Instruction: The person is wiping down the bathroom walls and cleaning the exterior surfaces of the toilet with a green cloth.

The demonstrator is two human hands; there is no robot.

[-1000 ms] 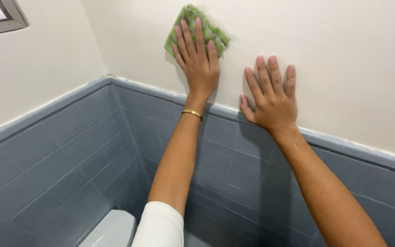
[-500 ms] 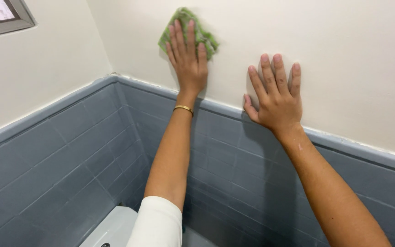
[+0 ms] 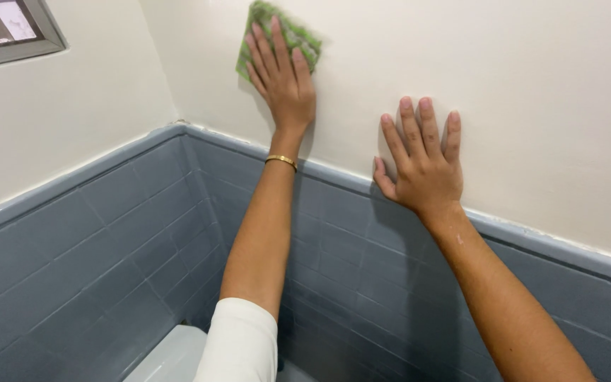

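**Q:** State of each hand and grip?

**A:** My left hand (image 3: 282, 78) lies flat, fingers spread, pressing a green cloth (image 3: 277, 35) against the cream wall (image 3: 518, 85). No closed grip: the cloth is pinned under palm and fingers, not pinched. My right hand (image 3: 422, 163) is open too, palm flat on the same wall, holding nothing. It sits lower than the left and well apart from the cloth, just above the grey trim (image 3: 532, 237).

**Q:** Where exactly is the cloth?

**A:** High on the wall, near the corner. Its upper corner touches the top edge of the view.

**Q:** What is hidden or cut off?

**A:** Most of the cloth's middle is under my hand; only the edges show, pale specks on green, weave too fine to read. A window frame (image 3: 33, 39) at upper left is cropped, with only its lower right corner in view. A white object (image 3: 167, 357) at the bottom is cut by the frame edge and partly behind my white sleeve (image 3: 238, 343); I cannot tell what it is.

**Q:** Anything else noted?

**A:** A thin gold bangle (image 3: 281, 161) on my left wrist. Grey tiles (image 3: 93, 262) cover the lower walls on both sides of the corner.
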